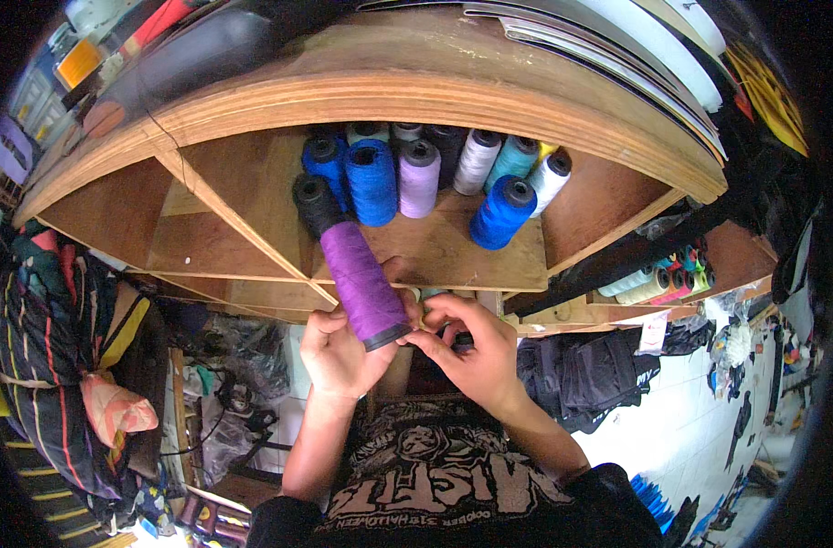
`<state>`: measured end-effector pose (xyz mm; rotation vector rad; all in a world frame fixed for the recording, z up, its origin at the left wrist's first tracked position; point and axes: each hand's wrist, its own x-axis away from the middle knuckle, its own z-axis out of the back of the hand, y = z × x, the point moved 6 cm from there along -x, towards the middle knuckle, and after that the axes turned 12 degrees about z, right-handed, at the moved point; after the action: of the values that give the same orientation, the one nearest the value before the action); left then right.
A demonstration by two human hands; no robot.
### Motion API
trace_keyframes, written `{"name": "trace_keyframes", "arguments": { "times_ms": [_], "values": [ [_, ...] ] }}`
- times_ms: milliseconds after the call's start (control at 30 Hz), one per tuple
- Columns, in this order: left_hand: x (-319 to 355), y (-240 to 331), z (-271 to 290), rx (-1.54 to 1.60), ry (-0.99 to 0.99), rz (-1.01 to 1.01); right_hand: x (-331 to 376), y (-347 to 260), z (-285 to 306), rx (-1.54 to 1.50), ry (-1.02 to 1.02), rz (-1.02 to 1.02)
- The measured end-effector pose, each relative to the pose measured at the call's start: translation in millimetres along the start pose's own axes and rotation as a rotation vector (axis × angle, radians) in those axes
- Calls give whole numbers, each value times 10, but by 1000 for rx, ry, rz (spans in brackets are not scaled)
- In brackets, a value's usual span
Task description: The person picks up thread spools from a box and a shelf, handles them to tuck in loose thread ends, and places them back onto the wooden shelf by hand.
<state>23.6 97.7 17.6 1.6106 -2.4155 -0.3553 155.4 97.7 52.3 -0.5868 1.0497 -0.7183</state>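
From the head camera, the left hand point(336, 352) is wrapped around the lower end of a purple thread cone point(362, 283), holding it tilted at the front edge of a wooden shelf point(453, 256). The right hand point(471, 352) pinches at the cone's dark base with curled fingertips. The cone is tightly wound and glossy. Ten more spools point(416, 173) stand behind it on the shelf.
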Motion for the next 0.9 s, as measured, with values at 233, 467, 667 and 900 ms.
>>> {"name": "trace_keyframes", "arguments": {
  "times_ms": [233, 467, 667, 900],
  "values": [
    [-28, -27, 12, 48, -75, 26, 17, -111, 32, 113, 104, 277],
    [30, -45, -27, 42, -36, 100, 29, 116, 211, -265, 37, -100],
    [175, -103, -52, -78, -220, 347, 30, 538, 159, -443, -183, -402],
    [266, 27, -221, -1374, -200, 527, -420, 406, -5, -250, -831, 18]
  ]
}}
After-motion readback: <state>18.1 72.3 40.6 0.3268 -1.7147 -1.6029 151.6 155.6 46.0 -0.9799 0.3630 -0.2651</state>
